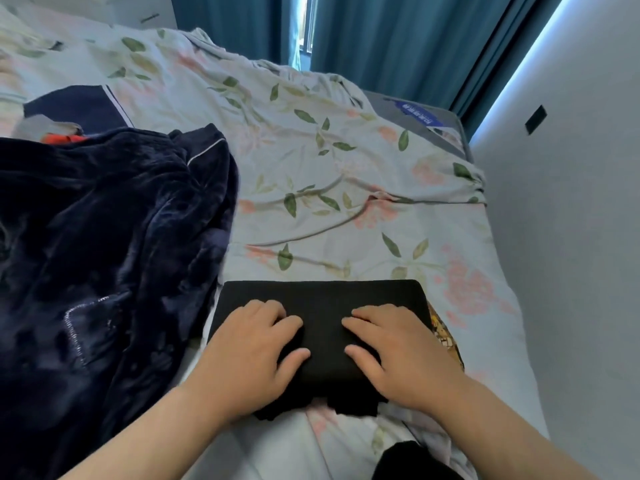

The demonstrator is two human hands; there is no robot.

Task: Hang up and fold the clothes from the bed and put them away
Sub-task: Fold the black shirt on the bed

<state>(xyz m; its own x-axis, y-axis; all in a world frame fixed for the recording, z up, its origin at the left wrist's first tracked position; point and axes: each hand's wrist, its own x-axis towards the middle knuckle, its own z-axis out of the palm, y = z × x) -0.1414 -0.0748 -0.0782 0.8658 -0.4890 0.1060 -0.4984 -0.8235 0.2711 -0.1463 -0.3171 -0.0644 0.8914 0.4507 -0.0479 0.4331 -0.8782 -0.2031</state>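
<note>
A folded black garment (322,296) lies flat on the floral bedsheet (311,161) near the bed's front edge. My left hand (256,348) rests on its left half and my right hand (398,348) on its right half, fingers bent and pressing down on the cloth. A patterned yellow-brown edge (445,336) peeks out from under the garment's right side. A large dark navy velvet garment (104,254) with white piping is heaped on the left of the bed.
Behind the navy heap lie a grey and orange item (55,131) and another navy piece (76,105). A white wall (571,237) runs along the right of the bed. Teal curtains (381,39) hang at the far end. A black cloth (408,459) sits at the bottom edge.
</note>
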